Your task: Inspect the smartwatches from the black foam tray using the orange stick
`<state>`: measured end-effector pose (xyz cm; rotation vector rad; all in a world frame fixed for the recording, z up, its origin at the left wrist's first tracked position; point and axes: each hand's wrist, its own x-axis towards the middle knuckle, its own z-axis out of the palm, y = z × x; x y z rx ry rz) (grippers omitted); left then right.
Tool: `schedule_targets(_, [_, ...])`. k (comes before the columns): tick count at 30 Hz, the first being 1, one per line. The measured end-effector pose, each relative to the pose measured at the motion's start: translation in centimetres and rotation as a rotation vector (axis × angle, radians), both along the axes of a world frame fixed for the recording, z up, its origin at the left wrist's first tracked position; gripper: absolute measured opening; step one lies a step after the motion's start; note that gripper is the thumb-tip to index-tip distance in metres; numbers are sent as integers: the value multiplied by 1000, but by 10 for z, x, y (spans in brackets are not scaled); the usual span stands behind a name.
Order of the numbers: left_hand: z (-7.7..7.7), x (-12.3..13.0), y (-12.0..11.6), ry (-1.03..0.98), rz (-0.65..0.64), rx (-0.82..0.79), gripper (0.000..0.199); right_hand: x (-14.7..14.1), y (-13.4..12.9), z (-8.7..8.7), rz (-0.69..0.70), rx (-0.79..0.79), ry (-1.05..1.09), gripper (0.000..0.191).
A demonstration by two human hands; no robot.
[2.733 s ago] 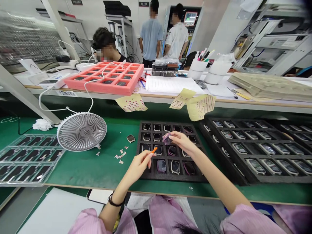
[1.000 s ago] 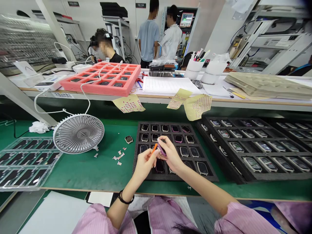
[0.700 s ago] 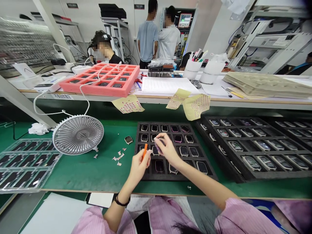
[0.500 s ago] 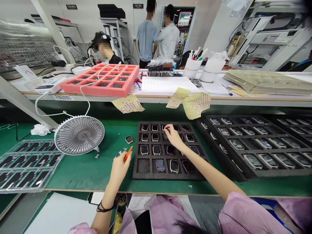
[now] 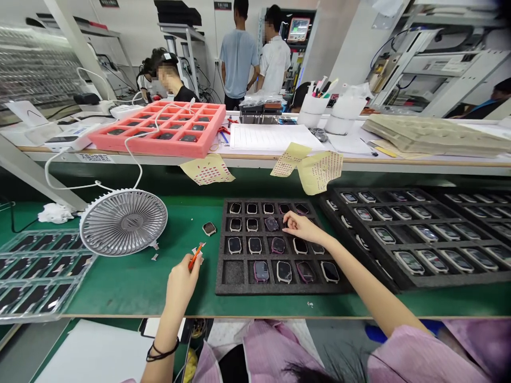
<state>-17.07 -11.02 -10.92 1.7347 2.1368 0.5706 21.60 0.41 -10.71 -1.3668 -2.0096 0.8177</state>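
Closed around a slim orange tool (image 5: 195,257), perhaps tweezers, my left hand (image 5: 182,276) hovers over the green bench. The tool's tip is beside small whitish scraps (image 5: 198,249). Just behind them lies a loose watch (image 5: 208,229). My right hand (image 5: 299,226) is over the black foam tray (image 5: 263,288), its fingers pinched together at a second-row compartment; whatever is between the fingertips is hidden. Left of those fingers, a watch with a purplish face (image 5: 272,223) sits in its compartment. Most other compartments hold watches, and the front-left one (image 5: 233,272) shows bare foam.
A grey fan (image 5: 125,222) and a clear plastic tray of dark parts (image 5: 48,266) are on the left. More foam trays of watches (image 5: 411,234) lie right. The shelf above bears a pink foam tray (image 5: 159,130), papers and pen cup (image 5: 313,109). People are beyond.
My right hand has moved right, from the third compartment of the second row to the fourth, uncovering the purplish watch. The left hand with the orange tool has shifted left towards the scraps.
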Motion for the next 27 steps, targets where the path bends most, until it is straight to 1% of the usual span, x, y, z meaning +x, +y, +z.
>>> schedule_targets(2, [1,2,1,-2,-2,-8,25,7,0,1,48,-23,0,18])
schedule_targets(6, [2,4,-1,-36,-15,-24,26,9,2,7,56,4,2,13])
schedule_targets(9, [3,3,-3,-49,-10,-17,25,-2,2,12,65,55,4,20])
schedule_targets(12, [3,2,-5,-61,-4,-5,25,-22,0,16,153,100,-8,29])
schedule_targets(14, [3,3,-6,-74,-7,9,25,-33,-1,19,199,84,-50,31])
schedule_targets(15, [3,3,-7,-86,-11,16,26,-38,-1,20,189,72,-76,31])
schedule_targets(18, [3,5,-8,-153,-35,24,28,-53,2,22,71,78,-138,31])
schedule_targets(20, [5,8,-8,-200,-58,23,28,-66,5,21,21,95,-158,30])
schedule_targets(23, [9,14,-8,-248,-104,17,31,-90,9,14,18,87,-176,34])
schedule_targets(27, [12,21,-9,-288,-137,16,34,-116,10,2,-49,78,-176,37])
